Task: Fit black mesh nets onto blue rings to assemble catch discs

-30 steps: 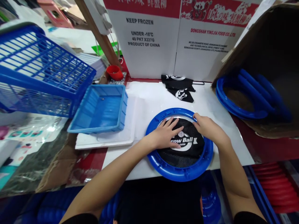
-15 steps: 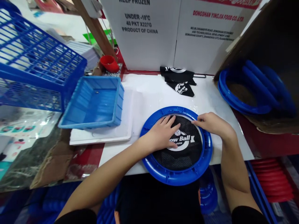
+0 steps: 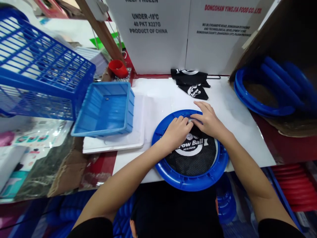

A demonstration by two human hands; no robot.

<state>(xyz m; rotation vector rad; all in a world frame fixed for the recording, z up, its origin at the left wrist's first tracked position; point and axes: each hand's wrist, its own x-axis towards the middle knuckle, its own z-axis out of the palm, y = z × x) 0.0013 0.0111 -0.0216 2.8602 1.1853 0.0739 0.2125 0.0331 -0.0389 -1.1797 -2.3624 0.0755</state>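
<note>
Sitting far left of the hands, a blue wire basket [image 3: 37, 66] is cut off by the frame, with a blue tray [image 3: 106, 109] beside it. The left hand [image 3: 177, 132] curls onto the black mesh [image 3: 195, 158] inside the blue ring [image 3: 188, 180] beneath both hands; its fingertips are hidden, so I cannot tell whether it grips. The right hand [image 3: 208, 122] lies flat and unclenched on the ring's far rim, touching the left. Further right, spare rings [image 3: 260, 102] blur.

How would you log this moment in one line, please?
left hand: fingers curled at far rim of round blue plastic ring | right hand: flat on same rim | black mesh net: inside ring
</note>
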